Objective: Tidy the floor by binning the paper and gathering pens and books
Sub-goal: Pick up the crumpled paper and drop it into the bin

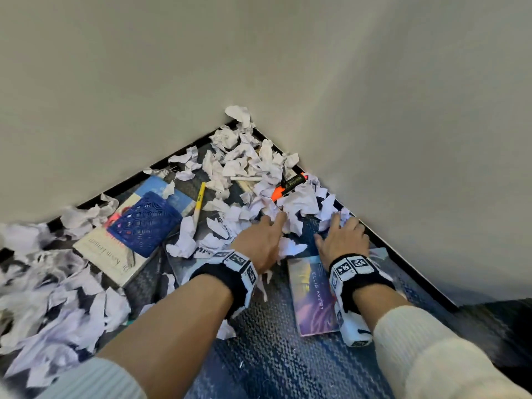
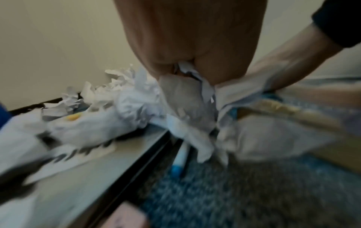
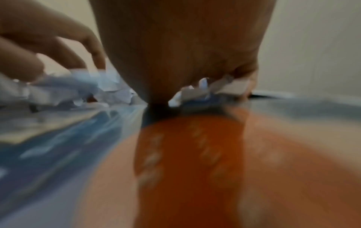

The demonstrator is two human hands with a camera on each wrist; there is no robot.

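My left hand (image 1: 260, 243) reaches into the heap of crumpled paper (image 1: 241, 159) piled in the corner of the carpeted floor (image 1: 276, 355). In the left wrist view its fingers are curled round a wad of that paper (image 2: 187, 98), so this grip is clamped on paper. My right hand (image 1: 344, 240) lies just beside it, nearer the right-hand wall (image 1: 417, 125). Its fingers are bent over the paper at the skirting board, and the right wrist view shows scraps (image 3: 207, 88) caught under them: this grip too is closed on paper.

Under my right wrist lies a purple-and-blue book (image 1: 312, 295) lettered "ELLIS AVERY", flat on the floor. A second, cream-covered book (image 1: 109, 251) lies to the left with a blue perforated pen holder (image 1: 145, 223) resting on its side across it. A further blue-covered book (image 1: 172, 194) shows beyond the holder.

An orange highlighter (image 1: 289, 187) with a black cap lies on the paper near the right wall. A yellow pen (image 1: 199, 201) lies between the holder and the heap. A white pen (image 1: 246, 178) rests within the heap. In the left wrist view a blue-tipped pen (image 2: 178, 160) lies on the carpet beside a book's edge.

More crumpled paper (image 1: 51, 306) is spread along the left wall. Both wrist views are blurred.
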